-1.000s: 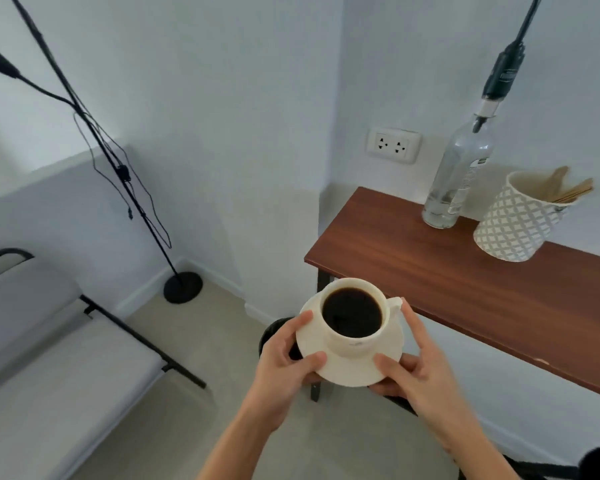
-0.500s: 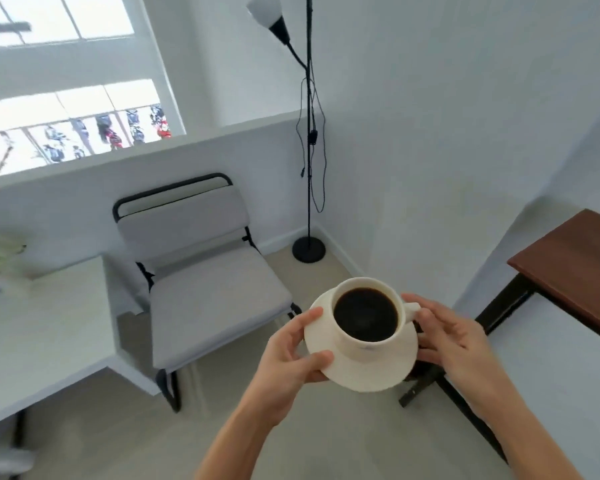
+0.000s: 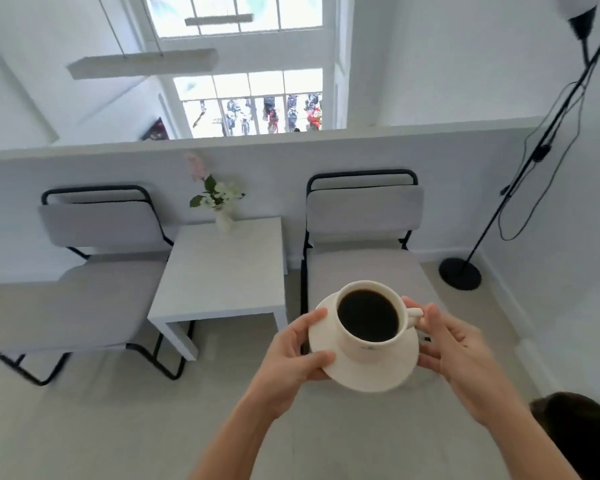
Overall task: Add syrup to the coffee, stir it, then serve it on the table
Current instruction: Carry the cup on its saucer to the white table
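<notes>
Hands grip a round cream saucer [image 3: 378, 374] under a coffee-filled cream cup [image 3: 368, 322]: left hand [image 3: 291, 355] at nine o'clock, right hand [image 3: 454, 348] at three; square white table [image 3: 222, 268] at ten.

A small mark on the cup [image 3: 367, 323] is too blurred to read.

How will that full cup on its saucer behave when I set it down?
The cup only sits loose on the saucer, so tilting likely slides it. Coffee stands near the rim, so a jolt probably spills it. Both look ceramic: rigid and likely chippable.
</notes>
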Tool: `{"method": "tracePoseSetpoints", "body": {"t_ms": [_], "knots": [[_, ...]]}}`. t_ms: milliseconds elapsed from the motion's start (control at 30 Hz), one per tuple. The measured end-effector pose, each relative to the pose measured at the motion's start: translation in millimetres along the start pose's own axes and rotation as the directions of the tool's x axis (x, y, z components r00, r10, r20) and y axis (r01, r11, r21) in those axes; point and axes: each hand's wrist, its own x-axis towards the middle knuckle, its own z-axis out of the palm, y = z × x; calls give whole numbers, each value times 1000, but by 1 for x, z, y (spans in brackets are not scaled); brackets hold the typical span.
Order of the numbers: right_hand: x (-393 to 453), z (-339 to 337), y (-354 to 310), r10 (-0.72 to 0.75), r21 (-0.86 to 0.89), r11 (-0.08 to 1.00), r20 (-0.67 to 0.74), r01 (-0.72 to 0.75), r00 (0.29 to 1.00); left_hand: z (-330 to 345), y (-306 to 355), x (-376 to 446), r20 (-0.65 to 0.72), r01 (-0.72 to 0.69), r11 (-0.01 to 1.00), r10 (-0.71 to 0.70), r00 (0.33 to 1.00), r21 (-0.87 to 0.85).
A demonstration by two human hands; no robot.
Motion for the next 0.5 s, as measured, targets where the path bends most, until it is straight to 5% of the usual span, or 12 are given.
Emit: {"method": "tracePoseSetpoints", "body": {"t_ms": [500], "knots": [[192, 215, 21, 70, -106, 994, 432, -26, 899, -228, 45, 53, -326, -69, 990, 26, 945, -121]]}}
